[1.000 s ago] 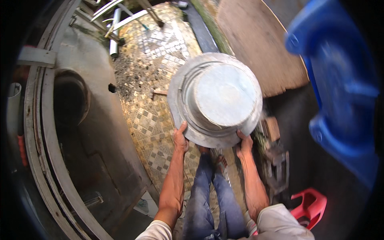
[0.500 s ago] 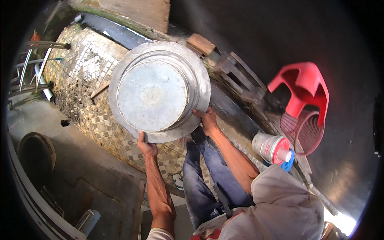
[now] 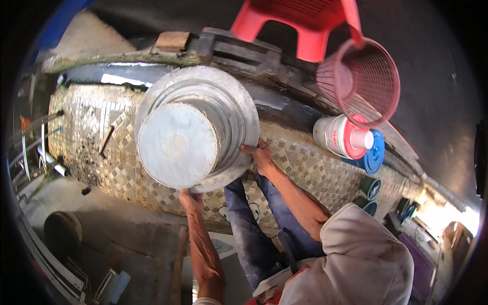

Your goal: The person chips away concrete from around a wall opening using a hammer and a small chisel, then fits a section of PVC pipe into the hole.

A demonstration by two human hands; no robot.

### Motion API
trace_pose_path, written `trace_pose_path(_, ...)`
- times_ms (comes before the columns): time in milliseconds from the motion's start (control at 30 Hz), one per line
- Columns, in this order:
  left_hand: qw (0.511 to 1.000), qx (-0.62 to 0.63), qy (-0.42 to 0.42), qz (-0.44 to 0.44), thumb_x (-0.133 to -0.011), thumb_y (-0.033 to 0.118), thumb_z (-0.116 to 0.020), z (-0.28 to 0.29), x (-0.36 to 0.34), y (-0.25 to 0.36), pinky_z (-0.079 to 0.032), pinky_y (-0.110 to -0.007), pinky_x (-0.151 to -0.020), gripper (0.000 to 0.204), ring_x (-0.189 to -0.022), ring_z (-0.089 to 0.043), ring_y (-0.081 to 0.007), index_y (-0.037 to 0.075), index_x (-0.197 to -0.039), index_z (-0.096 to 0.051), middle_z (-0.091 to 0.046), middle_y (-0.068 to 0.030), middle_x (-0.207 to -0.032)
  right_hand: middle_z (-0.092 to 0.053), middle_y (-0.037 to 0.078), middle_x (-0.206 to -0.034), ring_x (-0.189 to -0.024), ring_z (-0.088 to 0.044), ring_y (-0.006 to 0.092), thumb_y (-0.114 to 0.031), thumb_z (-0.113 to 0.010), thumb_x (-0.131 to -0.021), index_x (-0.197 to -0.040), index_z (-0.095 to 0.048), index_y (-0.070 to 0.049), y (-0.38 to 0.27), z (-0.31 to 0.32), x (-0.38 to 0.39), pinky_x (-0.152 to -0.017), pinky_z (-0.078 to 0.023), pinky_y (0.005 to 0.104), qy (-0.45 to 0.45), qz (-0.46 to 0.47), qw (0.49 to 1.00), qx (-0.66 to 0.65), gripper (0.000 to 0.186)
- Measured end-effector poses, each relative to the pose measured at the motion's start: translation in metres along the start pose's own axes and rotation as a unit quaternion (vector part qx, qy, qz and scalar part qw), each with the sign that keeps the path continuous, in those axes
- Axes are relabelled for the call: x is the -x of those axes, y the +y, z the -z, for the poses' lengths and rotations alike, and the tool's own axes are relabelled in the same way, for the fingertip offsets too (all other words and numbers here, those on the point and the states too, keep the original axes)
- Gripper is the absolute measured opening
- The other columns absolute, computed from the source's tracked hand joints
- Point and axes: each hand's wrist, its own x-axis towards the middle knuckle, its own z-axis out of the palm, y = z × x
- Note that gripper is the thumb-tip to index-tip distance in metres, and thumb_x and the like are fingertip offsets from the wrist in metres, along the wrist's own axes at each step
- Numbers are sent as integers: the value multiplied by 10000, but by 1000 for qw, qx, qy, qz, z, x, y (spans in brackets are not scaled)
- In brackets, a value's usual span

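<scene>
I hold a large round dull-silver metal piece, like an upturned pot with a flat disc and a wide stepped flange, out in front of me above my legs. My left hand grips the near edge of the flange at the bottom, fingers mostly hidden under it. My right hand clasps the right edge, thumb on top. A wooden-handled tool, apparently a hammer, lies on the mosaic-tiled floor to the left.
A red plastic chair, pink mesh basket, white bucket and blue lid stand along a dark channel on the right. Metal poles are at the left. A dark round opening lies lower left.
My view has swung round, so the red chair and buckets now show along the top and right. The metal piece stays in both hands, now tilted differently.
</scene>
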Motion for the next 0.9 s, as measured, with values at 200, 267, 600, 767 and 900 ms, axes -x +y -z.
trace_pose_path(200,971,-236,20,-7,-930,74,-554,-35,80,-46,-524,-519,-925,543,-1158,-608,-319,174,-1449,-428,-555,-122,-1373,-748,139,-1178,-1083,-686,238,-102,-864,-768,-1211,-705,13,-16,105,54,-982,-511,400,23,27,999,-34,485)
trace_pose_path(267,955,-294,-40,-16,-896,89,-605,-39,88,-62,-529,-515,-932,586,-1177,-602,-313,155,-1449,-424,-550,-128,-1374,-744,146,-1193,-1090,-685,231,-187,-846,-824,-1196,-715,15,-2,154,55,-994,-502,396,36,40,998,-14,443)
trace_pose_path(600,950,-288,-114,-34,-788,8,-749,-131,149,-166,-592,-348,-713,580,-925,-655,-205,47,-1308,-495,-631,-114,-1167,-605,182,-1417,-1292,-572,300,-466,-756,-914,-1417,-582,60,-3,321,46,-1127,-414,426,163,2,978,-129,747)
trace_pose_path(767,944,-287,-162,25,-785,-37,-784,-123,139,-249,-603,-402,-805,730,-1031,-682,-261,98,-1415,-440,-641,-121,-1236,-696,87,-1275,-1149,-642,205,-412,-636,-1032,-1336,-652,1,-29,395,38,-1016,-486,371,167,12,982,-89,513)
trace_pose_path(900,949,-289,-124,-12,-813,-31,-777,-171,178,-310,-564,-342,-733,625,-952,-673,-206,88,-1355,-490,-659,-85,-1163,-700,88,-1244,-1115,-643,201,-451,-670,-1006,-1321,-656,5,-58,450,31,-1000,-495,375,143,83,985,-54,554)
